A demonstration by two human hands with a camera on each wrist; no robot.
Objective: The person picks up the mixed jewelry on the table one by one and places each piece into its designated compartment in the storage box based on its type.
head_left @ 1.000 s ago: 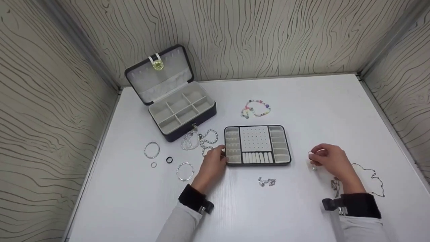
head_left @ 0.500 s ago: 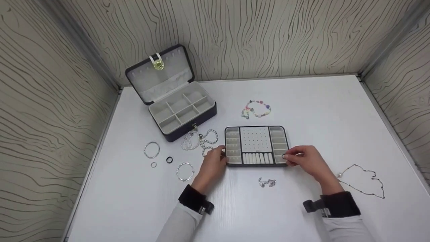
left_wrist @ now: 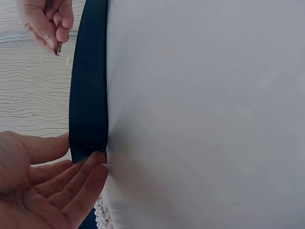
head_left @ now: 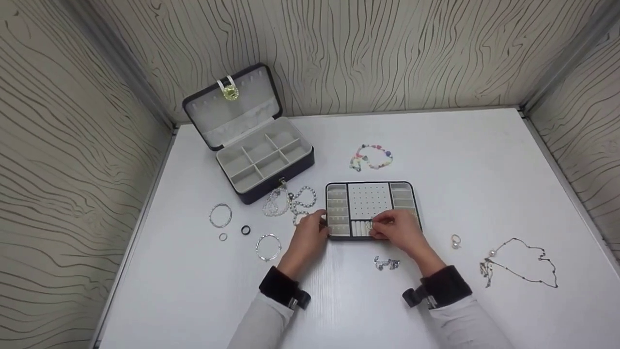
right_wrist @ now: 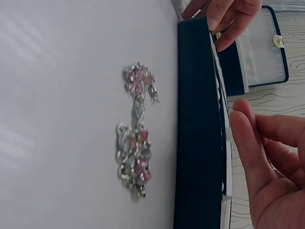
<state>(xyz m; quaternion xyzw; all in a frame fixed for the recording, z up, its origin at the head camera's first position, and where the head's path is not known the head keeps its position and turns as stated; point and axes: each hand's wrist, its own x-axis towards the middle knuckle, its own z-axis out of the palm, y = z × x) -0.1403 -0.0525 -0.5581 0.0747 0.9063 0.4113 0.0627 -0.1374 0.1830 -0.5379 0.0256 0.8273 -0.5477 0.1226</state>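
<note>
My left hand (head_left: pixel 309 237) grips the left front corner of a dark jewelry tray (head_left: pixel 344 238), thumb on one side and fingers on the other in the left wrist view. My right hand (head_left: pixel 403 233) is over the tray's front middle, at the row of white ring rolls (head_left: pixel 359 228). Between its thumb and fingertips it pinches a small gold-coloured ring (left_wrist: pixel 58 48), which shows edge-on in the left wrist view. Just in front of the tray lies a silver bracelet with pink stones (right_wrist: pixel 138 143).
A jewelry box (head_left: pixel 276 183) stands with its lid up at the back left. Pearl strands (head_left: pixel 304 198), bangles (head_left: pixel 269 247) and a black ring (head_left: pixel 246 230) lie on the left. A colourful bead bracelet (head_left: pixel 372 156) is behind the tray. Rightward lie a pearl ring (head_left: pixel 456 242) and a chain necklace (head_left: pixel 525 280).
My right hand has moved left from the table's right side, past the tray's right edge, to the ring rolls. The pearl ring and necklace now show uncovered. My left hand stays at the corner.
</note>
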